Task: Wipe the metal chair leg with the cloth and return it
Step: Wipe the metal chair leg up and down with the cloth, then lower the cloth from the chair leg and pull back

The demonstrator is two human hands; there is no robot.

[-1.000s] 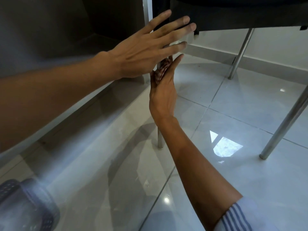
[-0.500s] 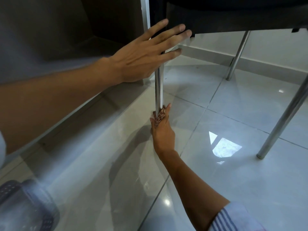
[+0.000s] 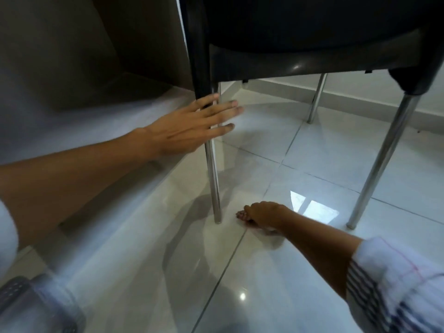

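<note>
The metal chair leg stands upright on the glossy tiled floor, under the black plastic chair. My left hand lies flat against the top of the leg with its fingers spread and holds nothing. My right hand rests low on the floor just right of the leg's foot, a short gap away from it. It is closed around a small dark patterned cloth, of which only a bit shows past the fingers.
Two more metal legs stand at the right and at the back. A dark cabinet with a pale base runs along the left. A blurred grey meshed object sits at the bottom left. A white skirting lines the far wall.
My right hand slid down the leg with the cloth from the top to the foot, then came off it onto the floor to the right. My left hand stayed on the leg's top.
</note>
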